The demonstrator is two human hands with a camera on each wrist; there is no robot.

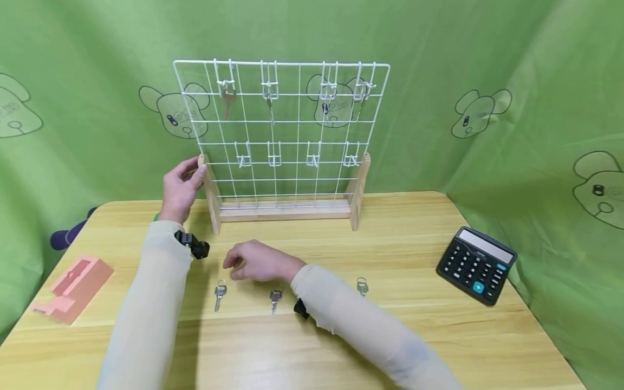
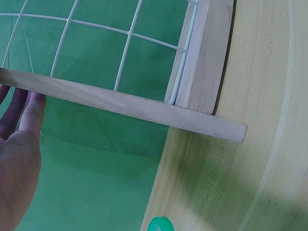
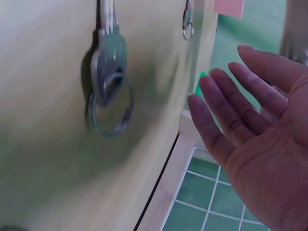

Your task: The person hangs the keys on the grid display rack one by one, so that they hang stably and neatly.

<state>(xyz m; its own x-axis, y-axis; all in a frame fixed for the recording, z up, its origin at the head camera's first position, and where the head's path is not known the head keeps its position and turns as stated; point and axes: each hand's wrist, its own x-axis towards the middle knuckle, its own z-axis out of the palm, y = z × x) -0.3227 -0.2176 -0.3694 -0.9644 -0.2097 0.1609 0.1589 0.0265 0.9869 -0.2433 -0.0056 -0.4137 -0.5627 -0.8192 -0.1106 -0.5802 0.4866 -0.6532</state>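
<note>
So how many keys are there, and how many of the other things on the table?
Keys lying on the table: 3
Keys hanging on the rack's top hooks: 4
Wire rack: 1
Calculator: 1
Pink block: 1
Total: 10

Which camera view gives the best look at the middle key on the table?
The right wrist view: the middle key fills it close up, ring visible, though slightly blurred. The head view shows it small, beside the right hand. The left wrist view does not show it.
</note>
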